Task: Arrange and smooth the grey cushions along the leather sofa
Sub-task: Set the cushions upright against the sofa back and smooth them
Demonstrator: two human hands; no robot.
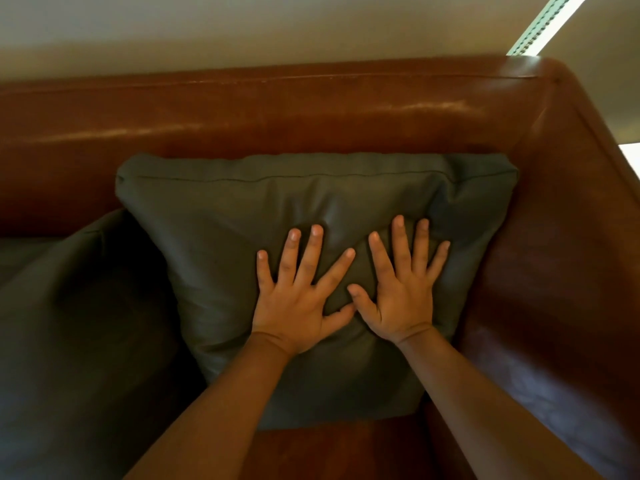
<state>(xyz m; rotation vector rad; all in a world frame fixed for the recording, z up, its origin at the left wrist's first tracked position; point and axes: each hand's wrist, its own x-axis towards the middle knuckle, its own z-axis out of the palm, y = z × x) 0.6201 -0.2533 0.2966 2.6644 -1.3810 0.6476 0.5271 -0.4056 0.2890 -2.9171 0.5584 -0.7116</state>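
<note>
A grey cushion (pixel 242 209) leans upright against the backrest of the brown leather sofa (pixel 277 112), tucked into its right corner. My left hand (pixel 298 299) and my right hand (pixel 401 299) press flat on the cushion's front, side by side, fingers spread and straight, thumbs almost touching. The fabric dents and creases around my fingers. A second grey cushion (pixel 79 334) lies slumped to the left, its edge against the first one.
The sofa's right armrest (pixel 568 237) rises close beside the cushion. A strip of brown seat (pixel 346 448) shows below the cushion. A pale wall (pixel 242 26) runs behind the sofa, with a bright strip at the upper right.
</note>
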